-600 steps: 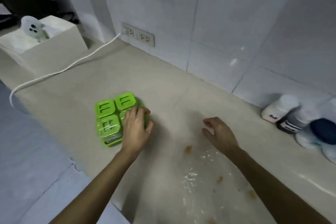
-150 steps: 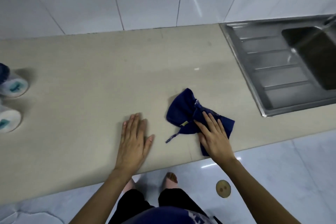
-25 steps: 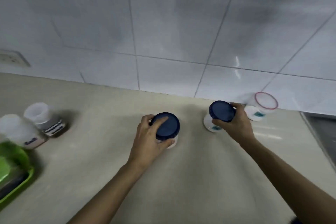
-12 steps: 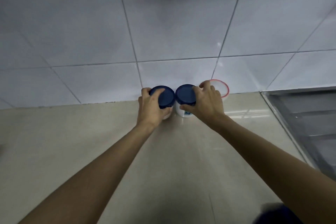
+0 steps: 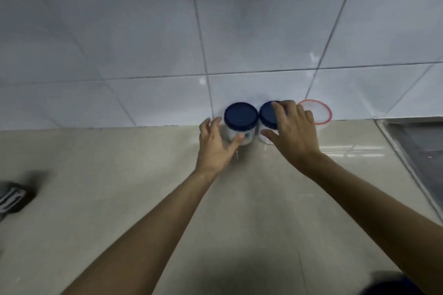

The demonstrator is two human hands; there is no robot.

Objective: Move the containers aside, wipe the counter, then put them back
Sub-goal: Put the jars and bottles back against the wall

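Two white jars with dark blue lids stand side by side against the tiled wall at the back of the beige counter [image 5: 119, 187]. My left hand [image 5: 214, 146] sits just in front of the left jar [image 5: 241, 116]. Its fingers are spread and only the thumb tip touches the jar's side. My right hand [image 5: 293, 134] lies over the right jar [image 5: 267, 112], with the fingers across its lid and the thumb on its side. A clear container with a red rim [image 5: 322, 116] stands just right of them, partly hidden by my right hand.
A steel sink [image 5: 419, 141] begins at the counter's right end. Another small jar with a dark label [image 5: 12, 196] sits blurred at the far left edge. The white tiled wall [image 5: 143, 55] rises right behind the jars.
Both hands have set the two blue-lidded jars against the wall beside the red-rimmed container. My left hand has slid off its lid and opened.
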